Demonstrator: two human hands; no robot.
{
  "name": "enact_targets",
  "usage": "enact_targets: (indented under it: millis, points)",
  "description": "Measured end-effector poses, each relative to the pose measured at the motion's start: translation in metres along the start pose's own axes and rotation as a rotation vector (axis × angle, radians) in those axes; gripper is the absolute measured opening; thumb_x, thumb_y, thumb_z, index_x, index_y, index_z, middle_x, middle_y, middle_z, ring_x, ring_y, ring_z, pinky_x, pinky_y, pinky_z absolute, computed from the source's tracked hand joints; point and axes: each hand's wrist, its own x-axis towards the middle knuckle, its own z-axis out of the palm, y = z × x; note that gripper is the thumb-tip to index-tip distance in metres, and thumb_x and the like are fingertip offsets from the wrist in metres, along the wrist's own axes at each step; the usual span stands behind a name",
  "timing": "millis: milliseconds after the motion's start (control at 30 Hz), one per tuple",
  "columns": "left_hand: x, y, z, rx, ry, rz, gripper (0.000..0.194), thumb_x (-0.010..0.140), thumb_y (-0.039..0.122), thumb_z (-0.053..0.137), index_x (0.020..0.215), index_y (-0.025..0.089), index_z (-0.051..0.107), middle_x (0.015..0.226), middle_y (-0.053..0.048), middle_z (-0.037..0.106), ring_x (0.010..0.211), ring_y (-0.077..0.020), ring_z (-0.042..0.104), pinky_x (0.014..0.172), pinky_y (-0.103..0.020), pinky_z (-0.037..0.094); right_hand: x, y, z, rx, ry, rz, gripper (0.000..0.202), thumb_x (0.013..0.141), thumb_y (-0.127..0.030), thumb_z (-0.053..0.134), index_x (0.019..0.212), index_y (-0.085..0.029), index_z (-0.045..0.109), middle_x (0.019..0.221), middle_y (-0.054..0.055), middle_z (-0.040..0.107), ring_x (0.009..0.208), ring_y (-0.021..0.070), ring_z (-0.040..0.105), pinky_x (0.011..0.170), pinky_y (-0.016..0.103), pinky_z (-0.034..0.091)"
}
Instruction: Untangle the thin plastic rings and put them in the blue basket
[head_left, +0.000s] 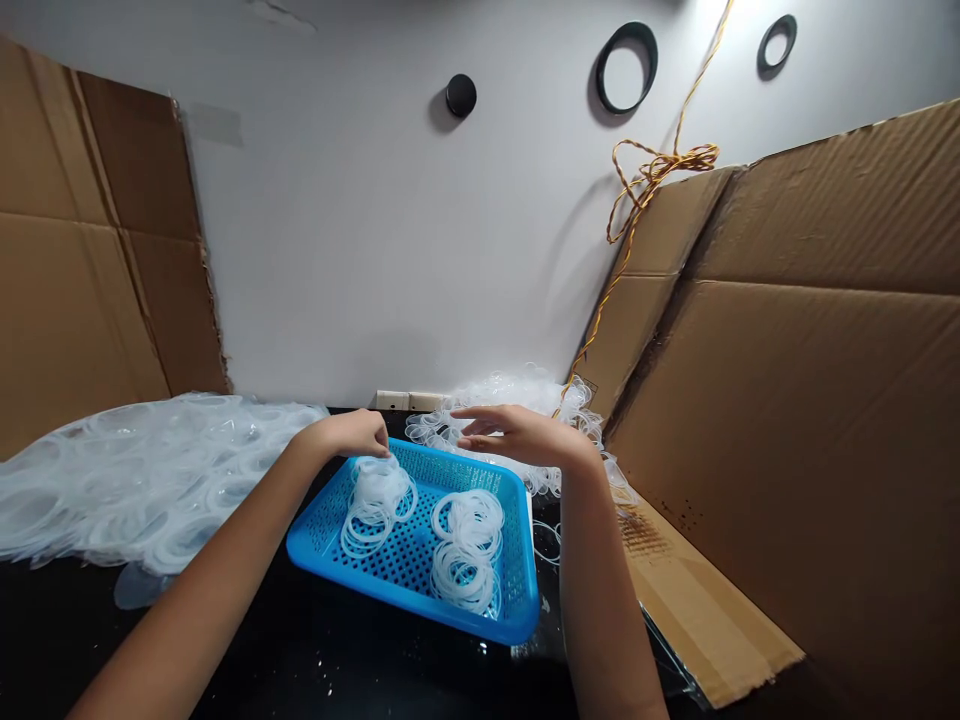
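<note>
A blue perforated plastic basket (416,597) sits on the dark tabletop and holds translucent white rings in two heaps. My left hand (361,433) reaches over the basket's back left rim, fingers bent down and closed at the top of the left heap of rings (377,500). Its fingertips are partly hidden, but they appear to grip rings there. Above the back rim, my right hand (514,435) is open with fingers stretched to the left, nothing in them. The right heap of rings (469,550) lies in the basket below it.
Behind the basket lies a loose pile of translucent rings (442,430). Large clear discs or rings (150,470) cover the left side. Cardboard panels (810,400) flank both sides. A twisted yellow cord (626,250) hangs at the right; black round pieces (461,96) are on the wall.
</note>
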Motion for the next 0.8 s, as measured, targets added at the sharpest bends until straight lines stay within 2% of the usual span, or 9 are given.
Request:
enact_targets:
  millis: [100,233,367,433,500,567,633,700,800]
  points:
    - [0.004,0.008,0.008,0.035,-0.013,0.030,0.023,0.068,0.030,0.058,0.078,0.016,0.073,0.083,-0.010,0.073,0.075,-0.0228,0.064,0.062,-0.026,0.043,-0.002,-0.001,-0.001,0.003,0.008,-0.021,0.051,0.085,-0.044,0.052,0.128,-0.017,0.049,0.109,0.011,0.067,0.095,0.0199,0.065,0.085,0.035,0.051]
    - [0.000,0.038,0.023,0.066,-0.060,0.144,0.025,0.073,0.028,0.056,0.090,0.016,0.072,0.094,-0.010,0.072,0.083,-0.0233,0.065,0.067,-0.027,0.045,-0.007,-0.005,-0.003,-0.020,0.027,-0.005,0.048,0.086,-0.038,0.053,0.129,-0.016,0.049,0.109,0.011,0.067,0.096,0.0196,0.065,0.085,0.034,0.051]
    - [-0.008,0.076,0.052,0.098,-0.166,0.294,0.027,0.075,0.030,0.059,0.100,0.024,0.068,0.106,-0.003,0.069,0.090,-0.0185,0.063,0.070,-0.022,0.045,-0.012,-0.012,-0.005,-0.012,0.013,0.002,0.048,0.087,-0.033,0.052,0.130,-0.011,0.047,0.110,0.013,0.066,0.097,0.0190,0.064,0.085,0.031,0.050]
    - [-0.011,0.092,0.068,0.158,-0.190,0.324,0.028,0.075,0.030,0.061,0.101,0.024,0.067,0.111,-0.005,0.065,0.093,-0.0209,0.062,0.069,-0.024,0.045,-0.014,-0.014,-0.005,-0.005,0.014,0.006,0.048,0.087,-0.034,0.052,0.130,-0.012,0.047,0.110,0.012,0.066,0.097,0.0187,0.064,0.085,0.031,0.050]
    - [-0.010,0.103,0.083,0.239,-0.205,0.325,0.033,0.074,0.028,0.062,0.105,0.020,0.065,0.114,-0.011,0.062,0.099,-0.0273,0.059,0.072,-0.031,0.047,-0.015,-0.013,-0.005,-0.002,0.019,0.003,0.048,0.087,-0.036,0.051,0.129,-0.013,0.047,0.110,0.012,0.066,0.097,0.0185,0.064,0.085,0.031,0.050]
    - [-0.006,0.111,0.095,0.320,-0.210,0.319,0.041,0.071,0.027,0.067,0.110,0.015,0.062,0.119,-0.018,0.056,0.104,-0.0328,0.055,0.074,-0.037,0.047,-0.015,-0.012,-0.006,-0.001,0.021,-0.010,0.048,0.087,-0.037,0.051,0.129,-0.015,0.048,0.110,0.011,0.066,0.097,0.0182,0.064,0.085,0.031,0.051]
    - [-0.003,0.116,0.105,0.397,-0.213,0.302,0.041,0.071,0.026,0.068,0.107,0.009,0.062,0.119,-0.022,0.054,0.106,-0.0351,0.053,0.075,-0.040,0.047,-0.016,-0.009,-0.006,-0.002,0.022,-0.019,0.047,0.087,-0.038,0.051,0.130,-0.016,0.047,0.110,0.010,0.066,0.097,0.0182,0.064,0.085,0.031,0.051]
    - [-0.001,0.119,0.112,0.470,-0.215,0.281,0.035,0.074,0.024,0.067,0.104,0.007,0.061,0.118,-0.020,0.055,0.107,-0.0326,0.053,0.077,-0.041,0.048,-0.016,-0.008,-0.006,-0.003,0.027,-0.016,0.047,0.087,-0.038,0.052,0.130,-0.017,0.047,0.110,0.010,0.066,0.097,0.0183,0.064,0.085,0.032,0.050]
    - [0.000,0.119,0.117,0.545,-0.204,0.267,0.028,0.084,0.025,0.058,0.108,0.012,0.057,0.116,-0.012,0.056,0.102,-0.0240,0.056,0.080,-0.041,0.049,-0.017,-0.008,-0.007,0.003,0.031,-0.014,0.046,0.087,-0.037,0.052,0.129,-0.018,0.048,0.110,0.009,0.066,0.097,0.0181,0.064,0.086,0.032,0.050]
